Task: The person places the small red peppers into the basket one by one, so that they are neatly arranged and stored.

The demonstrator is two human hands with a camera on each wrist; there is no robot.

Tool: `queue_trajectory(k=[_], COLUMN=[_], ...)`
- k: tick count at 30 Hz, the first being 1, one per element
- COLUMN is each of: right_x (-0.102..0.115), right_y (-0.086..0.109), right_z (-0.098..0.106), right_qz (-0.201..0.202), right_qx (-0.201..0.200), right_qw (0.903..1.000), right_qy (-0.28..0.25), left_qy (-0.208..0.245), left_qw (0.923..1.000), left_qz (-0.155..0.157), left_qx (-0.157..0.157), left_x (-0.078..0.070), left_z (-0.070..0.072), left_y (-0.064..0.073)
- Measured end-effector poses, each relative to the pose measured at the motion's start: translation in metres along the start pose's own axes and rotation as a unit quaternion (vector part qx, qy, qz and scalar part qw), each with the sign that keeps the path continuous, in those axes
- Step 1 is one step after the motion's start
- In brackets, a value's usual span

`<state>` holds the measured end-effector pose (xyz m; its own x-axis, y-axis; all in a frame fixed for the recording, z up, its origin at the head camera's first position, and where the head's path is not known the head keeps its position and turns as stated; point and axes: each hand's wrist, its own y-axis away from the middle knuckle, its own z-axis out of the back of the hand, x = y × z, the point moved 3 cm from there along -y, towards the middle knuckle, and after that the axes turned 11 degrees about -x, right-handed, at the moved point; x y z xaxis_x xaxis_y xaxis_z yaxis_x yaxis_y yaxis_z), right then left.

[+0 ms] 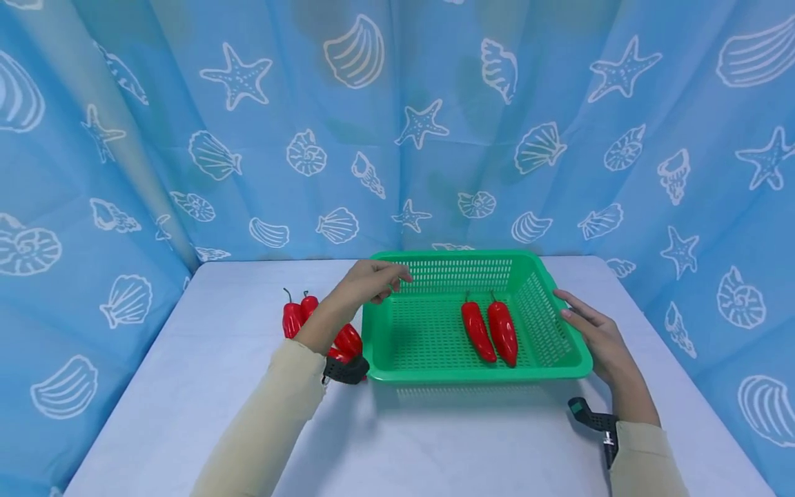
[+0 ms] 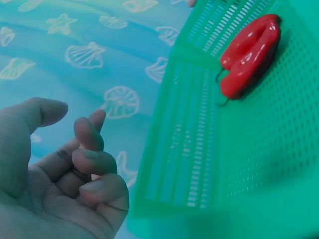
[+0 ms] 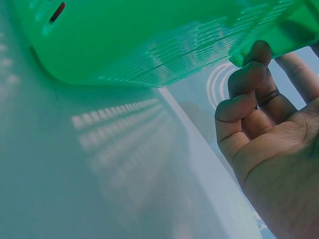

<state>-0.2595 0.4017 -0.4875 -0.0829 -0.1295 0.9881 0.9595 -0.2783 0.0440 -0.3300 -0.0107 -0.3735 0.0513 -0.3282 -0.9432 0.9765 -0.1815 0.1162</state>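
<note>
A green plastic basket (image 1: pixel 478 375) with slotted walls holds two red chili peppers (image 1: pixel 477 331) lying side by side, right of its middle. My left hand (image 1: pixel 375 279) hovers over the basket's left rim near the back corner. Its fingers (image 2: pixel 102 191) are loosely curled, and nothing is between them and the thumb. My right hand (image 1: pixel 596 331) grips the basket's right rim, its fingers (image 3: pixel 237 107) bent at the edge. Several more red peppers (image 1: pixel 293 319) lie on the table left of the basket, partly hidden by my left forearm.
The white table (image 1: pixel 205 373) runs back to a blue curtain (image 1: pixel 397 172) printed with shells and starfish. Black wrist cameras (image 1: pixel 348 371) are strapped to both wrists. The left one is close to the basket's front left corner.
</note>
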Motion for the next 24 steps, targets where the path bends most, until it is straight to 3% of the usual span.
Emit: queue_trajectory(k=[6,13,19,24], right_x=[-0.001,0.0,0.0,0.0], right_y=[0.002,0.001,0.001,0.001], right_z=[-0.002,-0.002,-0.002,-0.003], right_qz=[0.001,-0.01,-0.013,-0.013], right_qx=[-0.001,0.0,0.002,-0.003], right_qw=[1.0,0.9999,0.9997,0.9996], right_qy=[-0.006,-0.01,-0.023,-0.024], left_qy=[0.021,-0.01,-0.027,-0.013], left_qw=[0.9992,0.9956,0.9924,0.9885], left_qz=[-0.003,-0.003,0.001,0.041], left_qx=[-0.034,-0.093,-0.12,-0.145], left_x=[0.014,0.029,0.057,0.083], left_z=[0.029,0.061,0.081,0.094], left_y=[0.016,0.038,0.055,0.067])
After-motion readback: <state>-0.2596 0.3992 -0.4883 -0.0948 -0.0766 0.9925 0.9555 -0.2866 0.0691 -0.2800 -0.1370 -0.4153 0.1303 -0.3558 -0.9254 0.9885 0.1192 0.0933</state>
